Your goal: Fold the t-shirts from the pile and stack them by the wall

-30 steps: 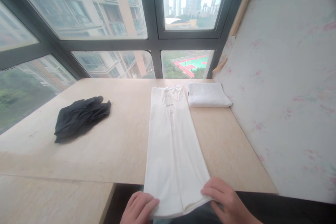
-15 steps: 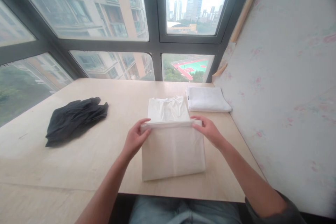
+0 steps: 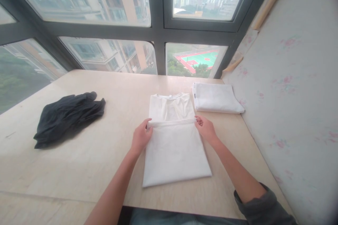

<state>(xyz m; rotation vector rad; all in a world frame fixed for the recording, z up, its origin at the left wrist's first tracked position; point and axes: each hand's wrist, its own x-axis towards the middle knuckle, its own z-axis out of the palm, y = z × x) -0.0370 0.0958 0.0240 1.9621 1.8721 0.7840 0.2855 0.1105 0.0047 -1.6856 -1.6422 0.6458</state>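
A white T-shirt (image 3: pixel 174 151) lies in front of me, its lower part folded up over itself and its neckline facing the window. My left hand (image 3: pixel 142 134) pinches the left end of the fold's upper edge, thumb on the near side. At the right end of that same edge, my right hand (image 3: pixel 206 128) grips the cloth with curled fingers. Between the two hands the edge runs almost straight across the shirt, just below the collar area. The fabric beneath the fold is hidden.
A crumpled black garment (image 3: pixel 70 119) rests on the pale wooden tabletop (image 3: pixel 113 168) at left. Folded white cloth (image 3: pixel 218 97) sits behind the shirt, at the right near the papered wall (image 3: pixel 285 105). Grey window frames (image 3: pixel 105 32) border the far edge.
The folded edge, raised toward me before, has gone down flat onto the shirt with both hands still holding its ends. My view has tilted slightly.
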